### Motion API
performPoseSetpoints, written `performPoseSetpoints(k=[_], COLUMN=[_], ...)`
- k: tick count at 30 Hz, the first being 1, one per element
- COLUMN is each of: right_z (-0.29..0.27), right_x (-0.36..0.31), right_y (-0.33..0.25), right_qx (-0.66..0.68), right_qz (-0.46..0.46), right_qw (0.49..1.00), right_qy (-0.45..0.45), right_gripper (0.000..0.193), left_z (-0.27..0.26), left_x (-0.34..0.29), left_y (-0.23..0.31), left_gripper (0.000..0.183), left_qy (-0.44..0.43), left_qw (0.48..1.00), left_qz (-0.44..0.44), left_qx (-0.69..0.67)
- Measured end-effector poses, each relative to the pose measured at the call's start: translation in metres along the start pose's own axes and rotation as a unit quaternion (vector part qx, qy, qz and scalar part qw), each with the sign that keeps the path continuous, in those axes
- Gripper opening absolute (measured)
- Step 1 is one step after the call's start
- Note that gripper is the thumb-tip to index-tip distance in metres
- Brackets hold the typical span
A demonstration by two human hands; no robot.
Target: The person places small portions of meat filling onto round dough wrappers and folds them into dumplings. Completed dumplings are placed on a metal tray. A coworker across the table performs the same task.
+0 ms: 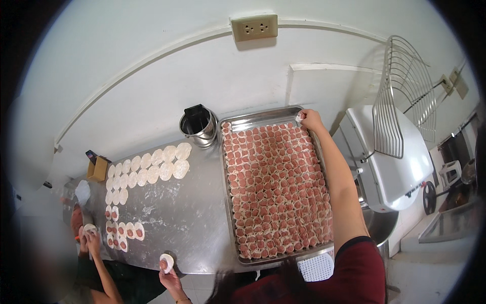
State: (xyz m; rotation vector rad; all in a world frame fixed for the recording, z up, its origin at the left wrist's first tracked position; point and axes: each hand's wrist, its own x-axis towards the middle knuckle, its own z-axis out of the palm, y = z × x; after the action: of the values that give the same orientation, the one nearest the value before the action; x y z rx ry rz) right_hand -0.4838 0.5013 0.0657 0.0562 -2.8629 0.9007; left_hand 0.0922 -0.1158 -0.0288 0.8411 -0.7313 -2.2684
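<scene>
At the table's front edge, my left hand (171, 279) holds a round dough wrapper (168, 259) with a dab of reddish meat filling on it. My right arm stretches across to the far right corner of a large metal tray (248, 120). There my right hand (311, 120) pinches a small dumpling (300, 117), partly hidden by the fingers. Tight rows of open-topped meat dumplings (276, 190) fill most of the tray, leaving a bare strip along its far side.
Plain dough wrappers (153, 174) lie in rows on the floured steel table (177, 218), with several filled ones (121, 230) nearer. A co-worker's hands (91, 241) hold a wrapper at the left. Behind stands a metal canister (199, 129); a white machine with a wire guard (392, 152) stands right.
</scene>
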Motion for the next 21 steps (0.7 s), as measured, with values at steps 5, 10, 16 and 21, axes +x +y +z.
performPoseSetpoints(k=[5, 10, 16, 21], right_z=[0.042, 0.053, 0.034, 0.019], right_x=[0.047, 0.059, 0.054, 0.046], right_y=[0.041, 0.044, 0.041, 0.021], right_qx=[-0.062, -0.119, -0.1, -0.102], right_qz=[-0.045, -0.097, -0.076, -0.072], right_qw=[0.997, 0.983, 0.97, 0.959], right_qy=[-0.008, -0.102, -0.207, -0.253], right_gripper=[0.017, 0.015, 0.02, 0.028], left_z=[0.045, 0.053, 0.062, 0.089], left_x=[-0.039, -0.044, -0.041, -0.042], left_y=[-0.016, -0.022, -0.038, -0.053], left_gripper=[0.036, 0.04, 0.038, 0.035], left_qy=[0.046, 0.05, 0.005, 0.061], left_qw=[0.996, 0.993, 0.996, 0.993], left_qz=[0.009, 0.034, 0.0, 0.003], left_qx=[0.076, 0.1, 0.092, 0.104])
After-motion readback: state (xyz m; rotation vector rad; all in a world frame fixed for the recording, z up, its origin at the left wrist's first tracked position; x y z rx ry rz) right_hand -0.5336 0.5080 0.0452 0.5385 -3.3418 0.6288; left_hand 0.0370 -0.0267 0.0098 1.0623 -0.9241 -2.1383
